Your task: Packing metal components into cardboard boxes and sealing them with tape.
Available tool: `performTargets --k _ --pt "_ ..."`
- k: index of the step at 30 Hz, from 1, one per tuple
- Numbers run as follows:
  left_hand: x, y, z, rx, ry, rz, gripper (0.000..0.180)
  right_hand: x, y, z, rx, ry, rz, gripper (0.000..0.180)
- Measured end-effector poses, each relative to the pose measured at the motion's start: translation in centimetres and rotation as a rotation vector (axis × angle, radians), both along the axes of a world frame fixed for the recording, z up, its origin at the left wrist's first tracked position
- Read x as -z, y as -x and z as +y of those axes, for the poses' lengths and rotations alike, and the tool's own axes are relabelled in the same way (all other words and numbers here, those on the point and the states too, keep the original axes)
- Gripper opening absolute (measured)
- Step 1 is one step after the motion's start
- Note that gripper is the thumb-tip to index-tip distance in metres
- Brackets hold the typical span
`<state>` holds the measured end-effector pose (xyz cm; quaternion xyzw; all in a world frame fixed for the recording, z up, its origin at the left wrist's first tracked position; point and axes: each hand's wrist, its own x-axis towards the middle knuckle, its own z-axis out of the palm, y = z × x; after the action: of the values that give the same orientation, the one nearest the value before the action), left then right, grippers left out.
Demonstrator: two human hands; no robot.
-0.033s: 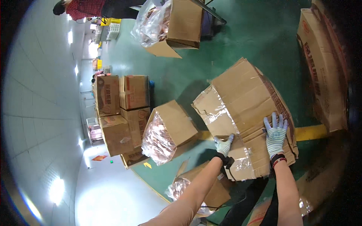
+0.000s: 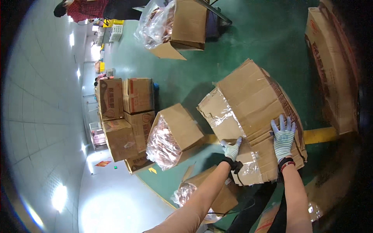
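A flattened, worn cardboard box (image 2: 252,97) with shiny clear tape strips lies tilted in front of me. My right hand (image 2: 284,138), in a striped knit glove with bluish fingertips, rests on its right part with the fingers spread flat. At a fold or gap near its lower left, my left hand (image 2: 231,150) in the same kind of glove grips the cardboard. The left thumb stretches over the surface, while the other fingers are partly hidden. The box's near edge reaches down to my legs.
An open carton (image 2: 180,128) with plastic-wrapped coppery contents stands left, another carton (image 2: 217,190) below it. Stacked cartons (image 2: 139,95) stand farther left. At the top are a filled carton (image 2: 189,23) and a person (image 2: 91,8). A large carton (image 2: 330,70) stands right, beside a yellow floor line (image 2: 320,136).
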<state>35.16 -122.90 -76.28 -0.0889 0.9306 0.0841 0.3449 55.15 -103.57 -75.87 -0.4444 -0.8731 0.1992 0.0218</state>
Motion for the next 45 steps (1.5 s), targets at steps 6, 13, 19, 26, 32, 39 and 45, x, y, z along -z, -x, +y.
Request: performTargets --k 6,13,19,26,32,39,45 --pt "1.1 -3.2 1.4 -0.148 -0.239 0.011 0.130 -0.5 1.1 0.2 -0.007 0.013 0.031 0.047" --pt "1.2 -7.5 4.9 0.174 0.010 0.114 0.123 0.1 0.3 0.5 0.002 -0.002 0.043 0.045" --pt "0.2 -8.8 6.3 0.288 0.174 0.157 0.119 -2.2 -2.3 1.7 -0.047 0.123 0.141 0.052" --pt "-2.2 -8.0 5.9 0.177 0.144 0.193 0.122 -9.7 -14.6 0.6 0.246 0.317 0.233 0.034" --pt "-3.0 -8.5 6.7 0.145 -0.021 0.285 0.113 -13.0 -24.8 -3.2 0.195 0.383 -0.026 0.030" --pt "-3.5 -9.2 6.7 0.068 0.015 0.262 0.116 -11.2 -14.2 -8.4 -0.149 0.376 0.037 0.029" --pt "-4.4 -8.3 4.6 0.055 -0.051 0.347 0.114 -9.1 -3.8 -7.1 -0.335 0.291 0.173 0.034"
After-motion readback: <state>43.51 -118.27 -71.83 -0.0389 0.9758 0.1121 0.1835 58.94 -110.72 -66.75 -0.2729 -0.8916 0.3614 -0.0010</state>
